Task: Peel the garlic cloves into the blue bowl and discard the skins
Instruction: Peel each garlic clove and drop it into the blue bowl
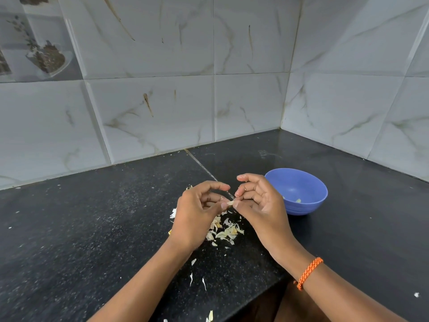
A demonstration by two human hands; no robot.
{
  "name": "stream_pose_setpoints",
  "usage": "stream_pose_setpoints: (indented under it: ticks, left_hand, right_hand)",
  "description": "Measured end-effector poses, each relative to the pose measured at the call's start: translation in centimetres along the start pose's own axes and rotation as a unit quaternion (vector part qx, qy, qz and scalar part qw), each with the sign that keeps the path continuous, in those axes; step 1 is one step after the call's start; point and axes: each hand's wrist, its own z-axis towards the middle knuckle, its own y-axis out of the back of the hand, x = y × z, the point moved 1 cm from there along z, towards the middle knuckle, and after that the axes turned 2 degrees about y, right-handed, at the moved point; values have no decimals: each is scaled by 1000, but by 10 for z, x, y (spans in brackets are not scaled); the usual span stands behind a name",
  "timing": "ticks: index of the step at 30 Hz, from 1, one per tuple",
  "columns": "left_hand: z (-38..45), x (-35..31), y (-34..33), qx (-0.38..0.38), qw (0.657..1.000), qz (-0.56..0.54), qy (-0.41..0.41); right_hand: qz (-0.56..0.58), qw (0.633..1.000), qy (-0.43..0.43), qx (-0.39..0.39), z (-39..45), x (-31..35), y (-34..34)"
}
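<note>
Pinching a small pale garlic clove (pixel 230 202) between both hands, held up over the black speckled stone counter (pixel 92 228). Left hand (pixel 197 212) with fingers curled, thumb and fingertip gripping one end of the clove; right hand (pixel 260 203) curled too, grip closed on the other end, index finger arched up above it. Hard to tell how much skin is left on the clove, too tiny and half hidden by fingertips. Round blue plastic bowl (pixel 306 205) sitting just right of the right hand, touching nothing, with what looks like a peeled piece or two (pixel 298 200) lying inside near the bottom. Heap of papery off-white garlic skins (pixel 226 231) scattered on the counter right below the hands, a few stray flakes nearer the front edge. Orange braided bracelet (pixel 310 273) round the right wrist. Grey marbled wall tiles (pixel 162 112) behind.
</note>
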Motion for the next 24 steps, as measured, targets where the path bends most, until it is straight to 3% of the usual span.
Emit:
stream_pose_setpoints:
  ticks: [10, 16, 24]
  left_hand:
    - [-3, -4, 3, -22, 998, 58, -15]
    - [1, -5, 17, -65, 991, 111, -23]
    - [6, 2, 22, -36, 986, 161, -18]
  right_hand:
    - [-25, 1000, 15, -5, 6, 9, 6]
    - [-223, 972, 69, 13, 35, 34, 34]
    - [-361, 933, -6, -6, 67, 24, 88]
